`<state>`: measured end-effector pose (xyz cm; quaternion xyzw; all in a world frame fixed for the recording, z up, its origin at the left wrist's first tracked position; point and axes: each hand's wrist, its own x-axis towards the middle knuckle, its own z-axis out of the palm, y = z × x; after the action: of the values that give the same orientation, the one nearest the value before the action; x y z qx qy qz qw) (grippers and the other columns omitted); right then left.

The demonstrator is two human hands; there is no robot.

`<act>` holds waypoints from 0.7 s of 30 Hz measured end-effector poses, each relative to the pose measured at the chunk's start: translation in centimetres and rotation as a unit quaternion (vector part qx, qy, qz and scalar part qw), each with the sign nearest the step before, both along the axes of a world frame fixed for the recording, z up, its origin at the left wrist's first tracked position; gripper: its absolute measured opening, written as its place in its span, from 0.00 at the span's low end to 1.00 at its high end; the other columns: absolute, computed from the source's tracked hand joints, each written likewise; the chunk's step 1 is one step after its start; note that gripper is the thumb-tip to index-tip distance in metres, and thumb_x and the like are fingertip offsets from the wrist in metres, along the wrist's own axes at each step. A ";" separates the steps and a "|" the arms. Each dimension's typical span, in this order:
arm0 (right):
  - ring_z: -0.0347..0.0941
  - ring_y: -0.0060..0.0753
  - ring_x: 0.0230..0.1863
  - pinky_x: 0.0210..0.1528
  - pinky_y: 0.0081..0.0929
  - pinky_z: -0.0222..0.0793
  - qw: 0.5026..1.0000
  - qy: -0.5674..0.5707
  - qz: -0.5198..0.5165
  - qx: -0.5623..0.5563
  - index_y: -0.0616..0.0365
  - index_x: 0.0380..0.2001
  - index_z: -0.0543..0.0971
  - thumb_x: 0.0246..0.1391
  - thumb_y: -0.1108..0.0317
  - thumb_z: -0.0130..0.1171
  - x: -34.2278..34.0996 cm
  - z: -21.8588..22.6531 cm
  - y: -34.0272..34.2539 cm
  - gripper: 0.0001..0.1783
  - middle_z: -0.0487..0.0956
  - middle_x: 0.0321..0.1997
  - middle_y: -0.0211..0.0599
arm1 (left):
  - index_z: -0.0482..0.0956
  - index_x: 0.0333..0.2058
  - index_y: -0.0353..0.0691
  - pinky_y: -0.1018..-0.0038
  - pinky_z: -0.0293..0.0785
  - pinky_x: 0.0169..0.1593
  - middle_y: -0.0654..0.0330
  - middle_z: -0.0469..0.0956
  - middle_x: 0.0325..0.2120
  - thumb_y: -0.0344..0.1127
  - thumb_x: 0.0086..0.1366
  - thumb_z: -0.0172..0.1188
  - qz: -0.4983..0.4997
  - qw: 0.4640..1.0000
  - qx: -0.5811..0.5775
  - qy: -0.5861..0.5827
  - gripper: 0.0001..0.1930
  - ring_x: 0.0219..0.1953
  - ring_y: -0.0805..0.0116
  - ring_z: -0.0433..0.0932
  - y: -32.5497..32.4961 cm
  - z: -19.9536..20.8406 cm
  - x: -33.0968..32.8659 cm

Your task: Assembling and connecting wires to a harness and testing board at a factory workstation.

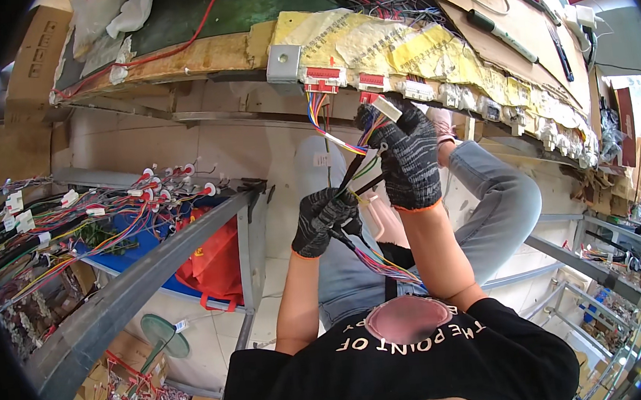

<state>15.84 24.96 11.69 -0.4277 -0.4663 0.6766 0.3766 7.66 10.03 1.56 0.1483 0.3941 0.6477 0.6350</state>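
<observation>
- In front of the person, a workbench with a green top runs across, its wooden edge partly covered in yellow tape.
- To the left stands a grey metal frame, with many loose wires lying beyond its rail.
- Beneath that rail hangs a red bag, beside the frame's upright.
- Between the person's hands, near the bench edge, is the wire harness – multicoloured, partly black-sleeved – its lower wires trailing toward the lap.
- The right hand, in a dark grey knit glove, is curled narrowly around the harness's upper wires.
- The left hand, gloved alike, is closed around the harness lower down.
- On the bench edge, a metal bracket sits just beside two red-and-white connectors; coloured wires drop from the nearer one.
- At the right fingertips – a white connector.
</observation>
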 end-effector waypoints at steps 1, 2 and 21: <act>0.74 0.28 0.35 0.36 0.20 0.68 1.000 0.000 0.000 0.000 0.66 0.38 0.73 0.45 0.69 0.56 -0.1 0.0 0.1 0.16 0.78 0.33 0.38 | 0.75 0.34 0.32 0.79 0.70 0.31 0.61 0.76 0.24 0.35 0.55 0.59 0.001 1.000 0.006 -0.010 0.12 0.26 0.74 0.74 0.0 0.0 0.0; 0.74 0.28 0.35 0.37 0.21 0.68 1.000 0.006 0.003 -0.005 0.66 0.38 0.73 0.45 0.70 0.56 -0.3 0.1 0.3 0.16 0.77 0.33 0.38 | 0.75 0.34 0.32 0.79 0.70 0.31 0.61 0.76 0.24 0.35 0.55 0.59 0.001 1.000 0.005 -0.010 0.12 0.26 0.74 0.74 0.0 -0.2 0.0; 0.74 0.32 0.37 0.40 0.25 0.71 0.985 0.093 -0.097 -0.108 0.65 0.41 0.70 0.47 0.68 0.58 -2.5 -0.4 -0.8 0.18 0.76 0.37 0.40 | 0.74 0.34 0.31 0.81 0.63 0.27 0.62 0.73 0.23 0.38 0.55 0.59 0.017 0.996 0.033 -0.082 0.15 0.22 0.77 0.67 0.5 0.6 1.1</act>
<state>13.35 24.12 11.30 -0.4446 -0.3098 0.7198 0.4338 8.80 10.58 2.12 0.1089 0.3218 0.6807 0.6490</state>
